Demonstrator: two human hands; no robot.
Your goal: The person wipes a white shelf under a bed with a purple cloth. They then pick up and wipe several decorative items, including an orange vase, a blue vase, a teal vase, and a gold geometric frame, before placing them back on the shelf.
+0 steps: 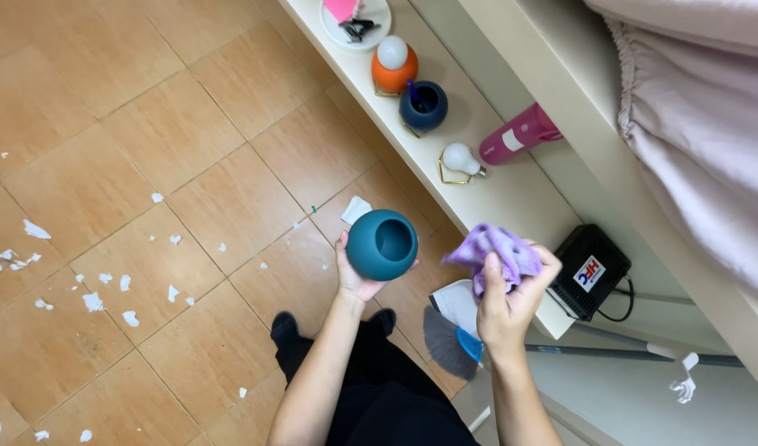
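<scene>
The left hand (pixel 356 277) cups a round teal vase (pixel 382 244) from below, its fingers wrapped around the underside and the vase's dark opening tilted up toward the camera; it is held in the air above the tiled floor (pixel 147 165), just off the edge of the long pale shelf (pixel 494 194). The right hand (pixel 507 301) is beside it, fingers closed on a crumpled purple cloth (pixel 498 252), which sits near the vase without touching it. On the shelf stand a dark blue round vase (pixel 423 106), an orange vase with a white bulb on top (pixel 394 64), a small white bulb on a gold stand (pixel 459 158), a pink bottle (pixel 519 134) lying on its side, and a black box (pixel 589 271) with a cord. Below the right hand a grey hand brush with a blue neck (pixel 451 340) shows. White paper scraps (pixel 94 301) lie scattered over the floor.
</scene>
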